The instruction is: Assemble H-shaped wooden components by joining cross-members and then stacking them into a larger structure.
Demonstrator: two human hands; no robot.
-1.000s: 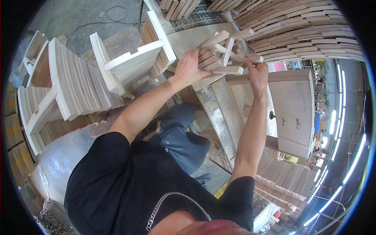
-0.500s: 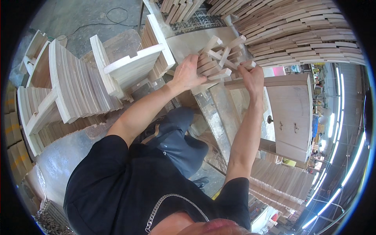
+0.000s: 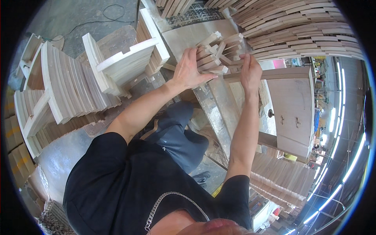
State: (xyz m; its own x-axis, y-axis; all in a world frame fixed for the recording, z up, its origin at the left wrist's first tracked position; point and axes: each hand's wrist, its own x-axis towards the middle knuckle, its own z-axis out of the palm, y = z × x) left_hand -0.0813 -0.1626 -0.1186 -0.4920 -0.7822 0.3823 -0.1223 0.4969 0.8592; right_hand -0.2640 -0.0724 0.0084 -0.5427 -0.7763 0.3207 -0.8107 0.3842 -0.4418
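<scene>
A loose pile of short, pale wooden blocks [image 3: 213,56] lies on the worktop, some pieces crossing over others at angles. My left hand [image 3: 190,70] is at the pile's left side, its fingers up against the blocks and its thumb stretched out along the near ends. At the right end, my right hand [image 3: 250,72] stands upright with its fingers extended beside the blocks. No block shows within its fingers, though its palm side is partly hidden. Both hands flank the pile.
Long stacks of wooden strips [image 3: 293,33] rise behind and to the right. Curved wooden parts [image 3: 70,84] stand stacked at left, near notched boards [image 3: 129,56]. A cabinet-like wooden panel with a dark knob [image 3: 290,113] is at right, above more stacked boards [image 3: 280,174]. A cable [image 3: 88,23] crosses the floor.
My right hand has left the block end it was pinching and its fingers have straightened. My left thumb has stretched farther right. The crossing blocks have shifted slightly.
</scene>
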